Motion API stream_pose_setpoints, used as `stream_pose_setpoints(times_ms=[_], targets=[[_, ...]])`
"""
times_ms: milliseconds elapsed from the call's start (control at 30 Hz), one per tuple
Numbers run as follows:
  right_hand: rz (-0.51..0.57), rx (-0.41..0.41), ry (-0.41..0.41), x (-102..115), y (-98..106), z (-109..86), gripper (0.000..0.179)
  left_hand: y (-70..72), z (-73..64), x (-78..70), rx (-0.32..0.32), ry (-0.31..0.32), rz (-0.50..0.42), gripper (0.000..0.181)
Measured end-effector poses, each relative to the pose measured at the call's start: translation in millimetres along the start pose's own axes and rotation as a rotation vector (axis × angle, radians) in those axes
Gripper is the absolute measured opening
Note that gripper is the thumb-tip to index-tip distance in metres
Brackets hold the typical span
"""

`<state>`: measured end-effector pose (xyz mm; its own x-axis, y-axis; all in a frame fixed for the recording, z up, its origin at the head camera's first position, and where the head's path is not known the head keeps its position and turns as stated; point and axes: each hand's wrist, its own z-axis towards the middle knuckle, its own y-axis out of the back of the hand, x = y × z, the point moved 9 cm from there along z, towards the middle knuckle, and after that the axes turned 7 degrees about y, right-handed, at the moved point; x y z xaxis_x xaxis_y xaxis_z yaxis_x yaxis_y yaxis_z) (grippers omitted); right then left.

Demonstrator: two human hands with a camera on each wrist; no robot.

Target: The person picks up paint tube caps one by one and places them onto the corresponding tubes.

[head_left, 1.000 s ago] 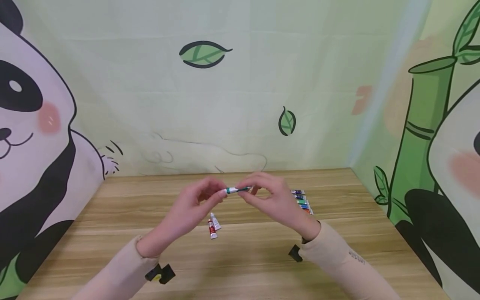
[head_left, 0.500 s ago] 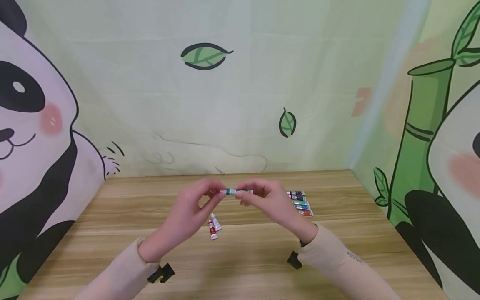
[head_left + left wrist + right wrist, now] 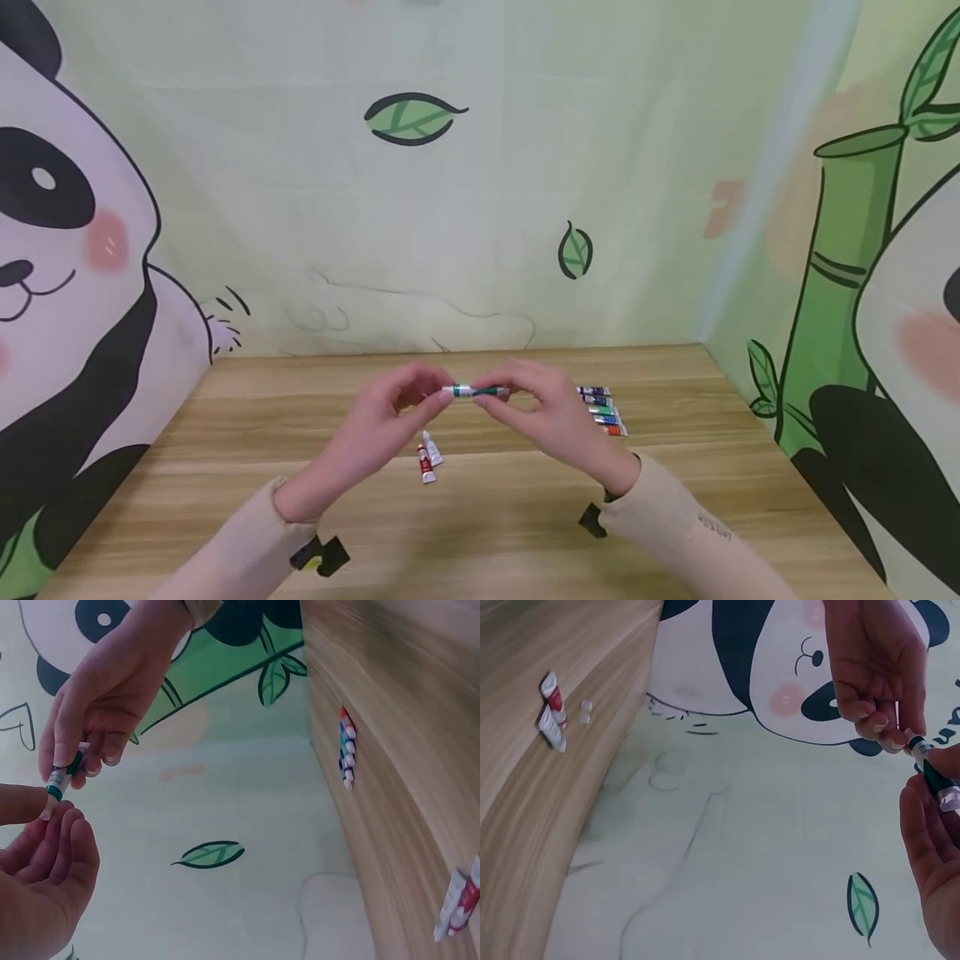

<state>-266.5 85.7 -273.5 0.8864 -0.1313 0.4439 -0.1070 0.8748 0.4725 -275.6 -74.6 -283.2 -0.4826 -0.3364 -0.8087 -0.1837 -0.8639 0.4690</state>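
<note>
A small paint tube [image 3: 462, 390] with a green and white label is held level between both hands above the table. My left hand [image 3: 390, 407] pinches its white cap end between thumb and finger. My right hand [image 3: 542, 404] grips the tube's body, and its flat silvery end [image 3: 949, 799] shows in the right wrist view. Fingers cover part of the tube, so whether the cap turns cannot be seen. On the table, nearer the person, a red paint tube [image 3: 425, 465] and a white paint tube [image 3: 432, 448] lie side by side.
Several paint tubes [image 3: 607, 411] lie in a row at the right, behind the right wrist. A small pale piece [image 3: 586, 712] sits beside the red and white tubes in the right wrist view. The wooden table [image 3: 495, 517] meets a panda-printed backdrop [image 3: 465, 208].
Both hands stay at nearly the same spot around the green-labelled tube. My right fingers shift on its body, and more of the cap shows than a second ago. The head view tilts slightly upward.
</note>
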Motion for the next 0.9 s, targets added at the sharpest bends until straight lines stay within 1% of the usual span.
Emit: stream_pose_setpoints(times_ms=[33,67,133,167,233,300,367,433,467,533,600,667,700,733,767,800,833,867,900], targets=[[-0.024,-0.001,0.05,3.7,-0.1,0.3,0.021,-0.4,0.2,3.8,0.013,0.043,-0.029,0.014],[-0.041,-0.003,0.09,6.4,-0.2,0.7,0.023,-0.6,0.3,6.3,0.022,0.071,-0.053,0.015],[-0.061,-0.007,0.13,9.3,-0.4,1.2,0.025,-0.8,0.3,8.8,0.028,0.102,-0.076,0.015],[-0.064,-0.01,0.128,9.4,-0.4,1.2,0.025,-0.8,0.4,8.8,0.027,0.105,-0.078,0.014],[-0.053,-0.014,0.085,6.6,-0.6,0.8,0.022,-0.9,0.5,8.0,0.017,0.086,-0.058,0.013],[-0.019,-0.017,-0.008,-0.1,-0.7,-0.6,0.018,-0.8,0.3,5.8,-0.001,0.053,-0.027,0.012],[0.05,-0.016,-0.143,-10.2,-1.5,-3.6,0.016,-0.7,-0.5,1.5,-0.024,0.004,0.017,0.01],[0.149,-0.02,-0.279,-20.6,-3.2,-7.7,0.016,-0.6,-1.7,-4.0,-0.05,-0.056,0.06,0.009],[0.195,-0.023,-0.34,-25.1,-4.0,-9.7,0.016,-0.7,-2.3,-7.4,-0.062,-0.098,0.086,0.008],[0.28,-0.027,-0.437,-32.6,-5.8,-13.1,0.018,-1.0,-4.6,-15.7,-0.088,-0.198,0.15,0.008],[0.35,-0.026,-0.497,-37.2,-7.9,-14.9,0.019,-1.9,-7.9,-23.5,-0.113,-0.31,0.213,0.012],[0.397,-0.023,-0.532,-40.3,-9.3,-15.5,0.021,-3.3,-11.3,-30.9,-0.138,-0.414,0.268,0.017],[0.415,-0.023,-0.546,-41.6,-9.9,-15.9,0.022,-3.9,-12.3,-32.9,-0.145,-0.445,0.284,0.019],[0.433,-0.023,-0.556,-42.4,-10.6,-16.1,0.022,-4.1,-12.7,-33.7,-0.149,-0.46,0.289,0.02],[0.443,-0.025,-0.558,-42.8,-11.1,-16.2,0.023,-4.1,-12.6,-33.6,-0.15,-0.46,0.283,0.02],[0.445,-0.027,-0.558,-42.8,-11.3,-16.2,0.023,-3.5,-11.6,-31.8,-0.146,-0.437,0.264,0.019],[0.439,-0.031,-0.553,-42.6,-11.3,-16.4,0.023,-2.9,-9.8,-28.6,-0.137,-0.394,0.236,0.016],[0.419,-0.033,-0.54,-41.8,-11.0,-16.6,0.022,-2.1,-7.4,-23.7,-0.123,-0.334,0.199,0.013],[0.384,-0.032,-0.511,-39.7,-10.3,-16.0,0.022,-1.4,-5.0,-17.4,-0.103,-0.259,0.152,0.01]])
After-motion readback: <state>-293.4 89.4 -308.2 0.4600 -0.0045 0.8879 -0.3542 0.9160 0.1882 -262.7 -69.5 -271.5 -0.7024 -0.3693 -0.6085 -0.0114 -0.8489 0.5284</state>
